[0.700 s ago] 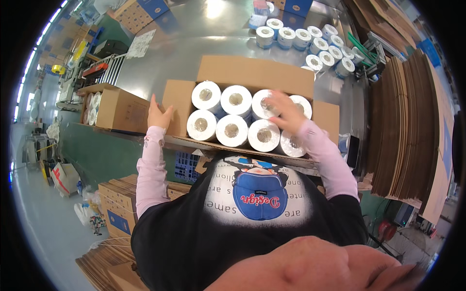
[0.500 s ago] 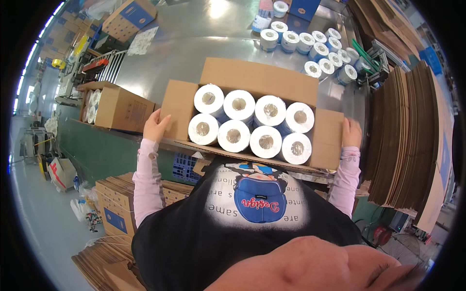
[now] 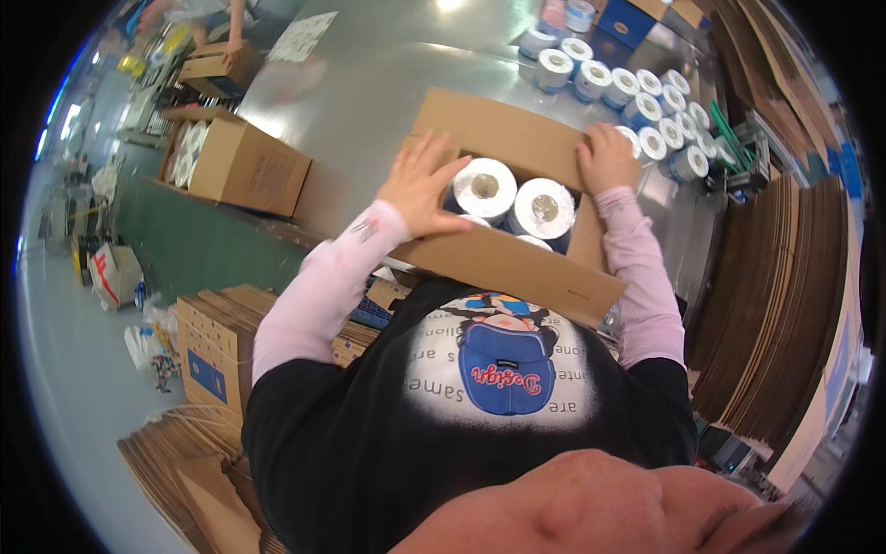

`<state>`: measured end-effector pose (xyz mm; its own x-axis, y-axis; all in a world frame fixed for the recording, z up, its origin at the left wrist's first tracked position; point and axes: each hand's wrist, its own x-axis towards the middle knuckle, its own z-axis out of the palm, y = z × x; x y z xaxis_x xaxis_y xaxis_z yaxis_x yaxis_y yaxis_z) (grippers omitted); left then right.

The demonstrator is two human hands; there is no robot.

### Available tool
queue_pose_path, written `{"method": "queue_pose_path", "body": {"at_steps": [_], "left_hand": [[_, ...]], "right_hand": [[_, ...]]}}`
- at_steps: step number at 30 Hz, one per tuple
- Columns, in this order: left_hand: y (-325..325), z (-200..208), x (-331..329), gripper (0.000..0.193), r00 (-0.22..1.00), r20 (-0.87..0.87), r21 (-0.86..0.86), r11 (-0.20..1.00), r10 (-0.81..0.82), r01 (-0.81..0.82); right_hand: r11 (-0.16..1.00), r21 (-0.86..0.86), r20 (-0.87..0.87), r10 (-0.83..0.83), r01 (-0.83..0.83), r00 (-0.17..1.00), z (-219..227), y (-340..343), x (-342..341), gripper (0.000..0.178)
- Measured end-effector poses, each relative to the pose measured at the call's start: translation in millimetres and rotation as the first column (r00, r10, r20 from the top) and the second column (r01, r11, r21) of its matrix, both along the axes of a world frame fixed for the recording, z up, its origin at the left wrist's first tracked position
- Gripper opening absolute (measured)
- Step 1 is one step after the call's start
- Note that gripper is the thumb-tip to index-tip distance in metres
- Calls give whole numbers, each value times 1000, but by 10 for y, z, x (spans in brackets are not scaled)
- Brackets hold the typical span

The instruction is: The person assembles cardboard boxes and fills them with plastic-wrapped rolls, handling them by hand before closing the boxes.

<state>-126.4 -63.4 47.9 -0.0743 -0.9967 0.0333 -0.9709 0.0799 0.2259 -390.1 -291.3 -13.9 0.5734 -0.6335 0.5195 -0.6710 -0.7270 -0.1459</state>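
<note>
An open cardboard box (image 3: 526, 272) stands at the table's near edge in front of me. Two white paper rolls (image 3: 544, 209) show clearly inside it, and slivers of others peek out behind the raised near flap. My left hand (image 3: 423, 185) lies spread over the box's left end, its thumb toward the near flap and its fingers toward the far one. At the far right corner, my right hand (image 3: 610, 159) has its fingers bent round the edge of the far flap (image 3: 508, 125). The right end flap stands up beside the rolls.
Several wrapped rolls (image 3: 641, 111) stand on the metal table at the far right, near a blue box (image 3: 628, 20). Flat cardboard stacks rise at right (image 3: 775, 305) and lower left (image 3: 212, 351). Another filled carton (image 3: 254, 166) stands left; beyond it, another person's hand touches a box (image 3: 220, 69).
Both hands have moved from the side flaps up and inward over the box. The near flap is now raised, covering most of the near rolls. Another person's arm has appeared at far left.
</note>
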Motion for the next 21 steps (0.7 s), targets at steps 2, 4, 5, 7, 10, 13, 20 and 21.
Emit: {"method": "queue_pose_path", "body": {"at_steps": [2, 4, 5, 7, 10, 13, 20, 21], "left_hand": [[-173, -391, 14, 81, 999, -9, 49, 998, 36, -36], [-196, -377, 36, 80, 991, -80, -134, 984, 110, -120], [-105, -412, 70, 77, 984, -96, -242, 956, 147, -166], [64, -492, 74, 72, 970, -141, -449, 860, 198, -241], [83, -502, 51, 62, 969, -62, -489, 840, 238, -237], [-52, -549, 87, 48, 973, -35, -200, 952, 227, -230], [-476, -598, 285, 38, 997, -36, -176, 982, 65, -70], [-550, -590, 321, 37, 998, -35, -183, 982, 45, -51]], "right_hand": [[968, 192, -255, -107, 159, 961, -65, -229, -172, 45], [997, 71, -113, -4, 12, 994, 125, -44, -292, 39], [996, 85, -89, 30, -22, 996, 284, 177, -346, 35], [993, 84, -52, 82, -77, 995, 477, 735, -502, 28], [959, 220, -46, 195, -181, 980, 309, 1474, -718, 31], [952, 297, -103, 113, -78, 988, 308, 1774, -748, 39], [666, 744, 482, -480, -53, 733, -378, 1751, -993, 44], [660, 749, 474, -477, -54, 740, -374, 1779, -913, 48]]}}
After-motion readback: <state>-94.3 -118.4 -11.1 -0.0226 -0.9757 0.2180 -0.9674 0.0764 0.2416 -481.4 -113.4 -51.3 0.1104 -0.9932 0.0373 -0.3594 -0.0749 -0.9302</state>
